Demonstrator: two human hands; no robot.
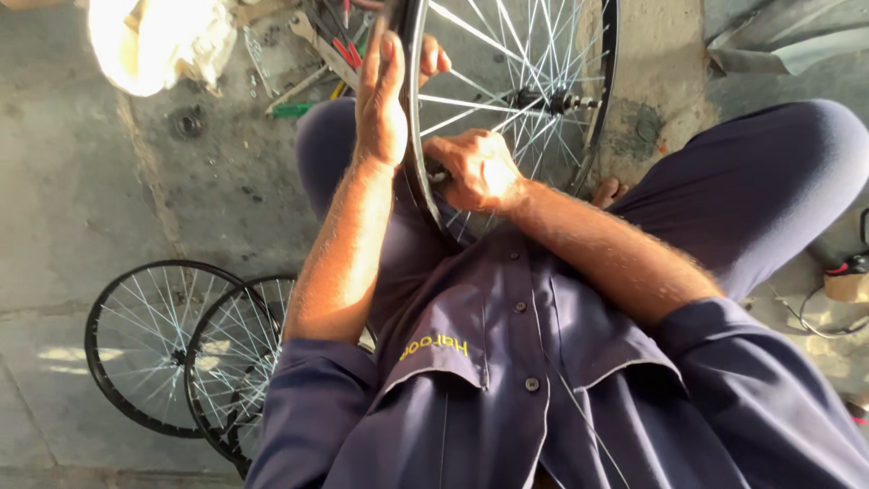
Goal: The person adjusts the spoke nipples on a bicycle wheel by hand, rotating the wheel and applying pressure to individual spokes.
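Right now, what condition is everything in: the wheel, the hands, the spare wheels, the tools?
Wheel: upright between the knees, bare rim, spokes fitted.
Left hand: flat against the rim, fingers extended.
Right hand: closed at the rim's lower edge.
Spare wheels: two, overlapping, flat on the floor.
Tools: scattered loose.

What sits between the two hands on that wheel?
The wheel's black rim: in the head view the left hand lies flat against its outer side, and the right hand grips among the spokes inside it.

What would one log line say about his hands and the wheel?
left hand: flat on wheel rim | right hand: gripping at spokes | two wheels: on floor
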